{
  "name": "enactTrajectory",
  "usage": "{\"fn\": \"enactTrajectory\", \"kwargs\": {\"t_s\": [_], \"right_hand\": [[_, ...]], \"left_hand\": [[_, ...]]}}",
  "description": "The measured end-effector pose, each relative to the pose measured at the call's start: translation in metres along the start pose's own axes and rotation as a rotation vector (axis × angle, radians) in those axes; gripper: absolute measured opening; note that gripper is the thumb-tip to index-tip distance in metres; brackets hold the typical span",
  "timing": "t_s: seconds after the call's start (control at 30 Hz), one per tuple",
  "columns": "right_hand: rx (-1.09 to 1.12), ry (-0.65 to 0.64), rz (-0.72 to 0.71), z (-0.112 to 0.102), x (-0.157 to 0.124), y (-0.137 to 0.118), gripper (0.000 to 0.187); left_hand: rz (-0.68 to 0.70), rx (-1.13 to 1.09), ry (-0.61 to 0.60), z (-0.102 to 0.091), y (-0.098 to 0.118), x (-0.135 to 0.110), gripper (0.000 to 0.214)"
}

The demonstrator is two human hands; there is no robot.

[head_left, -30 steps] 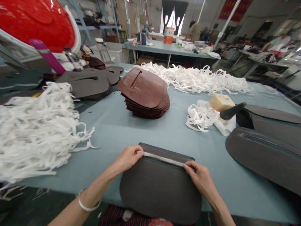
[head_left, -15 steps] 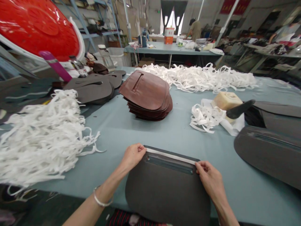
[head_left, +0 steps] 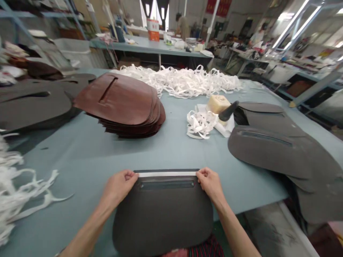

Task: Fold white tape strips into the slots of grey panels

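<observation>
A dark grey rounded panel (head_left: 163,214) lies at the front edge of the table, its near part overhanging toward my lap. Along its straight far edge runs a narrow white strip (head_left: 167,174), stretched flat just beyond a slot opening (head_left: 167,184). My left hand (head_left: 120,184) pinches the strip's left end at the panel's corner. At the opposite corner, my right hand (head_left: 209,181) has thumb and fingers closed on the right end. Both hands touch the panel as well.
A stack of brown slotted panels (head_left: 120,100) stands beyond my left hand. White strips are heaped at the left (head_left: 18,192) and along the back (head_left: 182,82). A yellowish block (head_left: 218,103) and dark-handled tool (head_left: 228,111) sit right, near more grey panels (head_left: 264,146).
My view has swung to the right. The panel's strip edge now looks level instead of slanted, and both hands still hold the strip's ends.
</observation>
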State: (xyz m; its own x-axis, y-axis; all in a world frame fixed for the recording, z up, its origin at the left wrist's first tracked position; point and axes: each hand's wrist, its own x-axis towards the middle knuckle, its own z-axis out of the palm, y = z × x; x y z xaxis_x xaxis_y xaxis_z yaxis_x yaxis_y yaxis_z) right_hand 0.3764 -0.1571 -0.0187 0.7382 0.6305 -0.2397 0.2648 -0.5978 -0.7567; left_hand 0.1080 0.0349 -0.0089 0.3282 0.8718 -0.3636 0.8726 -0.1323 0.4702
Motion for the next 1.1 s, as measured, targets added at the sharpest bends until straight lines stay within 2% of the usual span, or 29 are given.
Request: {"fn": "enactTrajectory", "kwargs": {"t_s": [0.1, 0.17, 0.27, 0.37, 0.43, 0.5, 0.57, 0.63, 0.73, 0.8, 0.9, 1.0, 1.1], "right_hand": [[-0.029, 0.028, 0.003, 0.002, 0.001, 0.001, 0.019], [-0.055, 0.038, 0.004, 0.002, 0.002, 0.000, 0.017], [-0.106, 0.063, 0.004, 0.000, 0.003, -0.003, 0.015], [-0.189, 0.119, -0.010, 0.001, -0.002, -0.009, 0.010], [-0.344, 0.170, -0.135, 0.008, -0.010, -0.014, 0.015], [-0.521, 0.158, -0.414, 0.021, -0.020, -0.022, 0.025], [-0.623, 0.083, -0.708, 0.036, -0.030, -0.032, 0.031], [-0.657, 0.023, -0.860, 0.050, -0.037, -0.043, 0.029], [-0.639, 0.012, -0.864, 0.063, -0.037, -0.056, 0.016], [-0.588, 0.002, -0.862, 0.069, -0.029, -0.063, 0.014], [-0.486, -0.052, -0.936, 0.081, -0.016, -0.074, 0.012], [-0.414, -0.134, -1.029, 0.101, -0.008, -0.086, 0.028], [-0.381, -0.186, -1.030, 0.121, -0.007, -0.095, 0.029]], "left_hand": [[0.009, 0.065, 0.020, 0.003, 0.001, -0.001, 0.033], [0.038, 0.082, 0.104, 0.007, 0.001, -0.005, 0.032], [0.271, 0.131, 0.278, 0.015, 0.000, -0.014, 0.026], [0.548, 0.329, 0.365, 0.025, 0.002, -0.028, 0.026], [0.608, 0.469, 0.388, 0.029, 0.005, -0.039, 0.032], [0.628, 0.559, 0.392, 0.031, 0.009, -0.048, 0.037], [0.632, 0.600, 0.390, 0.030, 0.013, -0.052, 0.042], [0.616, 0.571, 0.382, 0.027, 0.012, -0.051, 0.040], [0.563, 0.383, 0.359, 0.021, 0.002, -0.039, 0.029], [0.498, 0.202, 0.387, 0.017, -0.006, -0.028, 0.026], [0.366, -0.033, 0.393, 0.011, -0.016, -0.012, 0.039], [0.264, -0.186, 0.186, 0.002, -0.018, 0.001, 0.050], [0.303, -0.264, -0.016, -0.009, -0.016, 0.011, 0.033]]}}
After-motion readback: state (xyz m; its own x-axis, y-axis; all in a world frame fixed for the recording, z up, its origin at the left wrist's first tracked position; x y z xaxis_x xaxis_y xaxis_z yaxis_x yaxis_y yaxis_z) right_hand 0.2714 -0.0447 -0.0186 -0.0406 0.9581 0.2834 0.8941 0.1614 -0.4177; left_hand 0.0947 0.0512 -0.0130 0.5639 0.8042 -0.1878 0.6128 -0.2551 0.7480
